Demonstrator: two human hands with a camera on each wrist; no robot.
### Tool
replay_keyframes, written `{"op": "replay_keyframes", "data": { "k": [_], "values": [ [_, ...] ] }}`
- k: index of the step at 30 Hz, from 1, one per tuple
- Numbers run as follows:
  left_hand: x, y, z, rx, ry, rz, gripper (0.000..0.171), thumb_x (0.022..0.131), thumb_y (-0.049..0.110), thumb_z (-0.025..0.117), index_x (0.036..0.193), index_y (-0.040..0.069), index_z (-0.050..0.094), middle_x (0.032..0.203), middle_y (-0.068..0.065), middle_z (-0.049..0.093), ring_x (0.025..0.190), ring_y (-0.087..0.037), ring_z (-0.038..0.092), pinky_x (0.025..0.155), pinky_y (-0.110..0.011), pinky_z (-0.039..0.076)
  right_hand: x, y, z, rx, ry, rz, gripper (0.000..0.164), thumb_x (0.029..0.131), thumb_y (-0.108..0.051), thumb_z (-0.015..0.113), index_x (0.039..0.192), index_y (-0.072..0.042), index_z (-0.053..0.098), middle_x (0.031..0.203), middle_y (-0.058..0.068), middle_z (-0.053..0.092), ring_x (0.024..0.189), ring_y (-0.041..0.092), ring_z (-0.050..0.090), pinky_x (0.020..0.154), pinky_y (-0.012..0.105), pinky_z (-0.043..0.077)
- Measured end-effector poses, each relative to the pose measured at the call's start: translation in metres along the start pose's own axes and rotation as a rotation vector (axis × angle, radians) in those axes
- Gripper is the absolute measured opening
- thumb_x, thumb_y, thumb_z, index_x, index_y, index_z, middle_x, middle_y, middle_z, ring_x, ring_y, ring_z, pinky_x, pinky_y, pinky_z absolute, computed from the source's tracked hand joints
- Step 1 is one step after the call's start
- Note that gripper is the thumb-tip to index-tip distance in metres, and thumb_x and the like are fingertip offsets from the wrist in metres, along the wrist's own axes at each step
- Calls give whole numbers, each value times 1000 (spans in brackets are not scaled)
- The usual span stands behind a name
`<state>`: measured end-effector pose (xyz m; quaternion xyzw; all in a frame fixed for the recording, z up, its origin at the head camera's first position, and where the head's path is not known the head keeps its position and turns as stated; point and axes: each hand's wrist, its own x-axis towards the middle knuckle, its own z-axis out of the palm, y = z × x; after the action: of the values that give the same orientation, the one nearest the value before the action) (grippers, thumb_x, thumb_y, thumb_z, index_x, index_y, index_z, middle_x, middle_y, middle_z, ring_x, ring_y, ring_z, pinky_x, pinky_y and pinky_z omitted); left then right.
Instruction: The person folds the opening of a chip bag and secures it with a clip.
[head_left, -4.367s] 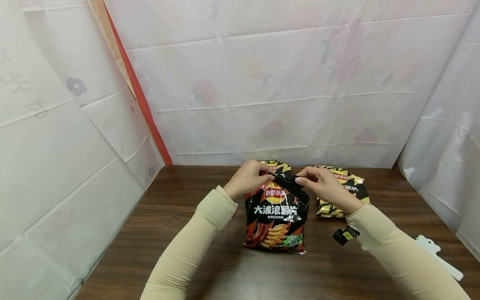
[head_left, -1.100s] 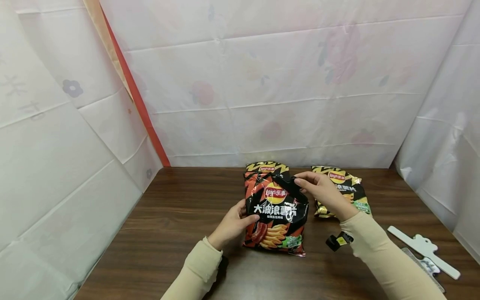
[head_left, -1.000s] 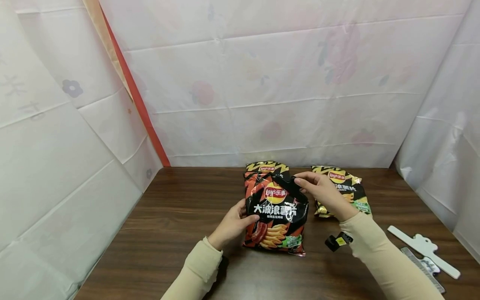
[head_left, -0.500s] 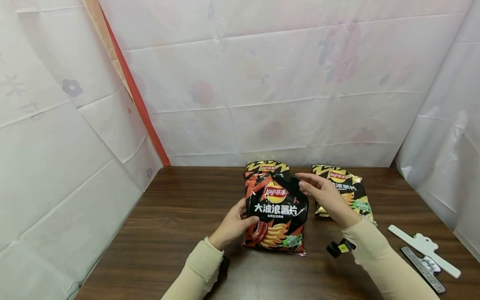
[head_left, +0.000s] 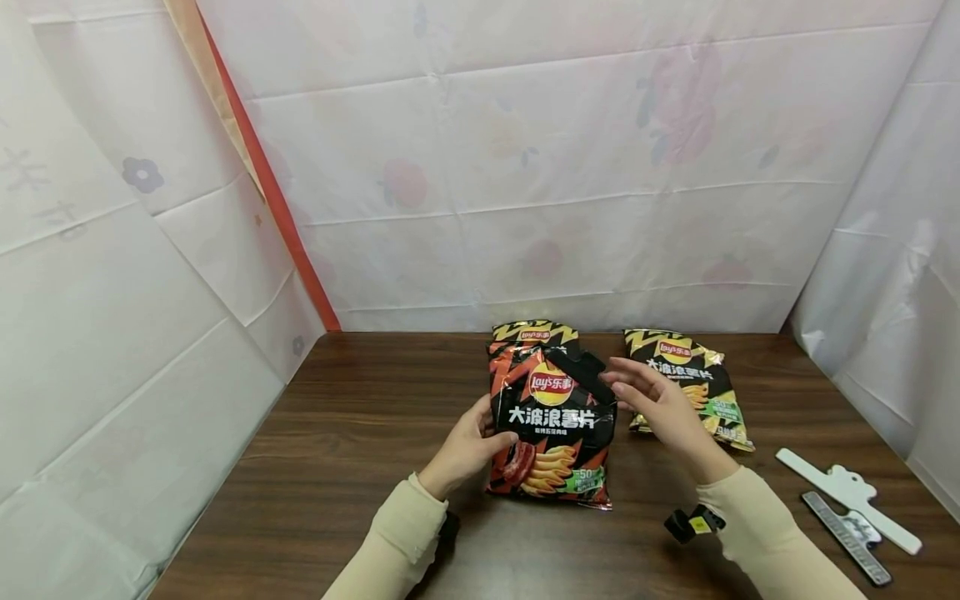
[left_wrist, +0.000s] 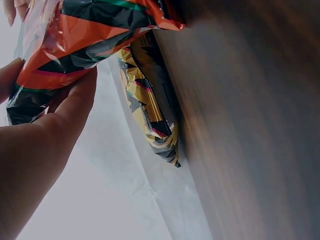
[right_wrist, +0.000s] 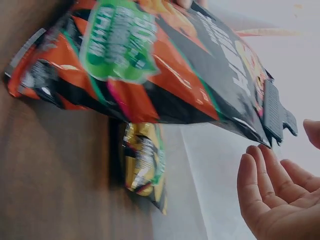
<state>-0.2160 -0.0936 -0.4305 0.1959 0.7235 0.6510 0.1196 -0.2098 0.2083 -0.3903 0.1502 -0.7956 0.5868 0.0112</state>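
Note:
A red-and-black potato chip bag (head_left: 558, 442) stands upright in the middle of the wooden table. A black bag clip (head_left: 581, 368) sits slantwise across its top right corner. My left hand (head_left: 463, 450) holds the bag by its left side, thumb on the front and fingers behind. Beside the clip is my right hand (head_left: 663, 408), its fingers loosely bent and pinching nothing. In the right wrist view the right hand's fingertips (right_wrist: 264, 152) are right at the bag's corner below the clip (right_wrist: 274, 112), and the thumb is held apart.
Behind the held bag stands a yellow-and-black chip bag (head_left: 534, 333). A second yellow-and-black bag (head_left: 686, 379) lies at the back right. On the right lie a white clip (head_left: 847, 492) and a grey clip (head_left: 843, 533). White cloth walls (head_left: 525, 167) enclose the table's back and sides.
Both hands were at the clip at first. My left hand moved down to the bag's left side; my right hand then let go of the clip and drew slightly right and down.

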Motion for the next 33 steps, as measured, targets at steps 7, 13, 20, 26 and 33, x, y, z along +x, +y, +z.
{"op": "replay_keyframes", "data": {
  "k": [7,13,20,26,33],
  "values": [
    [0,0,0,-1,-3,1,62,92,3,64,148,10,39,137,-21,57,119,-26,60,92,-32,53,-17,7,13,53,9,82,55,102,-23,54,150,-2,37,140,29,49,102,-8,59,86,26,55],
    [-1,1,0,-14,-5,7,63,93,3,64,150,10,37,139,-21,55,122,-28,58,95,-34,52,-24,15,25,81,25,190,58,100,-24,58,149,-2,36,134,26,54,98,-6,61,91,27,54],
    [-1,0,1,-22,-7,3,63,93,2,64,150,10,37,139,-21,55,121,-26,59,95,-31,52,-27,23,32,97,0,228,55,98,-25,61,144,1,43,134,22,57,99,-3,62,88,19,50],
    [-2,0,0,-42,-7,-6,63,93,1,63,150,9,37,139,-22,55,121,-26,59,95,-32,52,-29,27,37,100,-40,205,52,98,-22,62,141,2,46,132,23,58,100,-1,63,88,19,50],
    [-2,0,0,-16,3,2,65,92,1,63,150,10,36,138,-22,56,120,-28,60,94,-33,53,-28,29,41,150,-52,191,54,98,-20,61,143,4,43,133,26,56,100,0,64,87,21,52]
  ]
}}
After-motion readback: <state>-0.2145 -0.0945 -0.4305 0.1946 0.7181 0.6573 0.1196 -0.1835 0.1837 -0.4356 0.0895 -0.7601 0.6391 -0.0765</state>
